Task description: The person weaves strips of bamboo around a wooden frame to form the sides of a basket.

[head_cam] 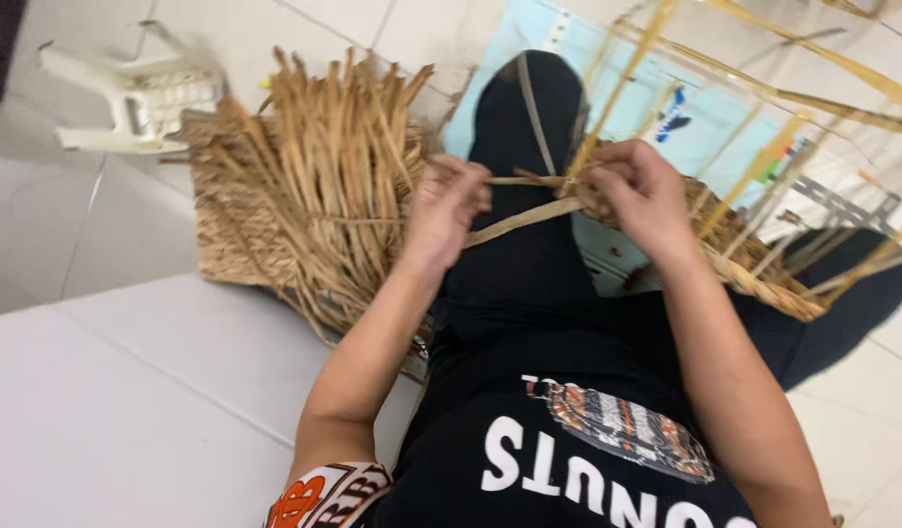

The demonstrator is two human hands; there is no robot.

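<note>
Here, a flat, pale tan strip of dried fibre is held taut between the two hands above the lap of a seated person in black clothing. The left hand is closed around the near end of the strip, fingers curled over it and knuckles turned upward, apparently so that tension is kept along its length. The right hand is closed in a pinch where the strip meets the edge of a partly woven basket of brown dried straw, which is propped against the right leg; the placement looks meant to keep the working edge close and steady. Long loose yellowish stakes are left standing out from the basket's rim, fanning up and to the right, probably kept free for later weaving. Both forearms are angled inward from the sides, elbows bent, so that the hands meet near the middle above the thighs, close but not touching. To the left, a second woven straw piece with a thick brush of upright unworked ends is laid on the white tiled floor, just beside the left forearm. Farther left, a small white plastic stool is tipped on its side, well apart from the work. A light blue printed sheet is spread beneath the outstretched legs.
</note>
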